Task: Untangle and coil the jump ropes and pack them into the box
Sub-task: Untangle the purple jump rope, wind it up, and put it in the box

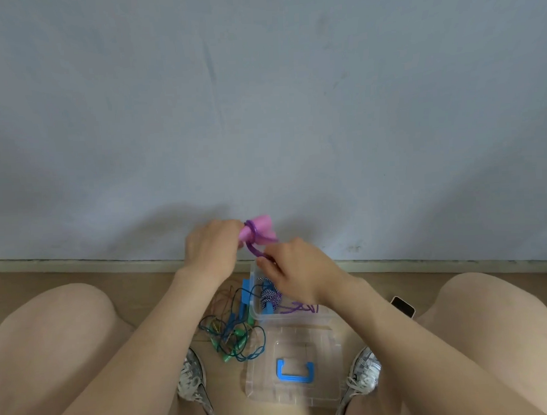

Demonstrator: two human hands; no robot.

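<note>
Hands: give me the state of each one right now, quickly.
Left hand: closed, gripping the pink handles.
Right hand: closed, pinching the purple rope that is wound around those handles.

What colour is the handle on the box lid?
The lid handle is bright blue; head view shows it.

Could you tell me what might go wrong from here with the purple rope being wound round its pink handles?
The purple cord pinched by the right hand could slip, loosening the wraps on the pink handles that the left hand grips. The purple strands lying in the box might snag the braided rope there.
</note>
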